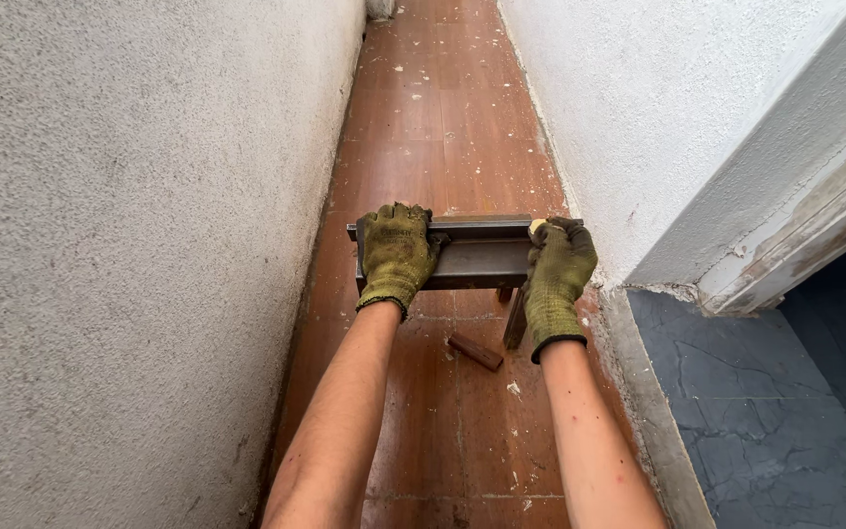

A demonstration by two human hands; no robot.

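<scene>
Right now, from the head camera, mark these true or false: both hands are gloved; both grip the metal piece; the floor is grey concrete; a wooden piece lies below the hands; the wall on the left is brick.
1. Both hands wear green gloves: true, left hand and right hand.
2. Both hands grip the dark metal channel: true, one at each end.
3. The floor is grey concrete: false, it is reddish-brown tile spattered with white flecks.
4. A small wooden piece lies on the floor below the hands: true.
5. The left wall is bare brick: false, it is rough white plaster.
</scene>
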